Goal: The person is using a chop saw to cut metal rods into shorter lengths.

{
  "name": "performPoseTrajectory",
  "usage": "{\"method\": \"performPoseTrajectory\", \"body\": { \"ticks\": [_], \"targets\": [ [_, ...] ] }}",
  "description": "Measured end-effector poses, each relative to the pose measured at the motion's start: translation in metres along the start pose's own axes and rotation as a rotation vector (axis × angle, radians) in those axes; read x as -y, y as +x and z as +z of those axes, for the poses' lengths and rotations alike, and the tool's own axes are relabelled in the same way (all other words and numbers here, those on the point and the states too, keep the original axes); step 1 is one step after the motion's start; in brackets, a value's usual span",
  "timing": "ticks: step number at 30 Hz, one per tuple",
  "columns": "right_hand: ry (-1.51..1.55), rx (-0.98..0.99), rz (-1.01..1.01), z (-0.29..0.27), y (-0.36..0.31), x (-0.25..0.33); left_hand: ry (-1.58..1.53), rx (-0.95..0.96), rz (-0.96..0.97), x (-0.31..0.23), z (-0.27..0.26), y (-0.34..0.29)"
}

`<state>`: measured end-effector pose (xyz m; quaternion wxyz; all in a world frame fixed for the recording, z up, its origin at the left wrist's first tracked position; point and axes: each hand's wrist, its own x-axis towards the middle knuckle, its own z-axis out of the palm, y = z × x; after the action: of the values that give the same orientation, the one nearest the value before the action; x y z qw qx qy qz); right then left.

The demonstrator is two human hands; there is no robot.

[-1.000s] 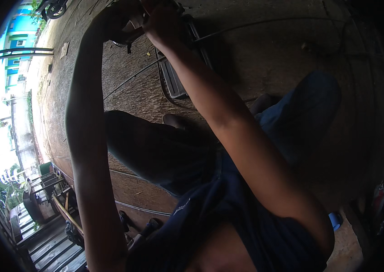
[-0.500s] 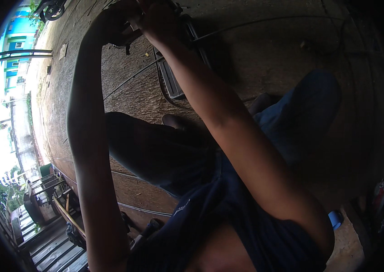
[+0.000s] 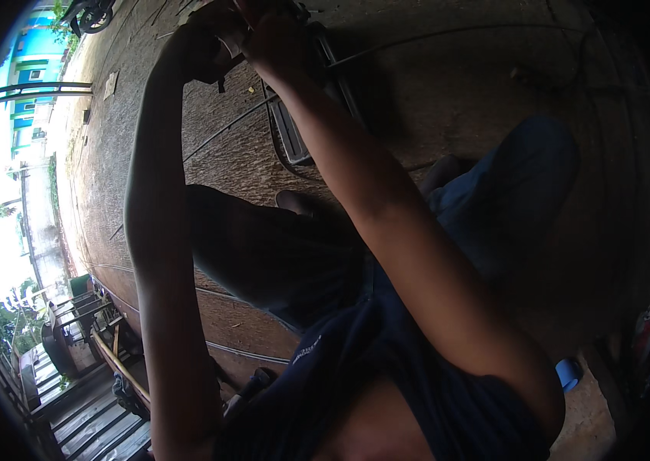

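Note:
Both arms reach far forward, to the top edge of the view. My left hand (image 3: 208,44) is curled in deep shadow by a dark object with a short piece jutting below; its grip is hard to see. Close beside it, my right hand (image 3: 273,44) is closed near a narrow red piece (image 3: 245,12), which the frame's top edge cuts off. Under my right forearm, a black metal frame with a ribbed plate (image 3: 291,132) lies on the ground, partly covered by the arm. Whether it joins the object at my hands cannot be seen.
A thin dark rod or cable (image 3: 229,129) crosses the rough brown ground beside the frame. My bent knees (image 3: 521,177) flank the space below my arms. Slatted metal and a wheeled frame (image 3: 71,323) stand at the left. A blue round thing (image 3: 568,374) lies at lower right.
The whole view has shifted slightly, with my arms a little further right in it. Both hands stay together at the same dark object and red piece.

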<state>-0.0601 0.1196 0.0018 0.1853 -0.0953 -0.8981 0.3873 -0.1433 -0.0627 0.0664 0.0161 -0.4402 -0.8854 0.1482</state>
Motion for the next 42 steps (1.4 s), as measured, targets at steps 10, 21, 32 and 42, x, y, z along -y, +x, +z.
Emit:
{"method": "performPoseTrajectory", "body": {
  "ticks": [10, 21, 32, 42],
  "targets": [
    [0.200, -0.202, -0.091, 0.032, -0.022, -0.026, 0.113, 0.075, -0.164, -0.033, 0.028, -0.016],
    [0.200, -0.287, -0.148, 0.038, -0.052, -0.050, -0.276, -0.190, -0.094, -0.053, 0.081, -0.030],
    [0.094, -0.245, -0.101, 0.055, -0.062, -0.066, -0.750, -0.423, -0.199, -0.071, 0.119, -0.036],
    [0.159, -0.236, -0.156, 0.053, -0.065, -0.073, -1.878, -0.513, -1.202, -0.122, 0.052, -0.027]
  ]
}}
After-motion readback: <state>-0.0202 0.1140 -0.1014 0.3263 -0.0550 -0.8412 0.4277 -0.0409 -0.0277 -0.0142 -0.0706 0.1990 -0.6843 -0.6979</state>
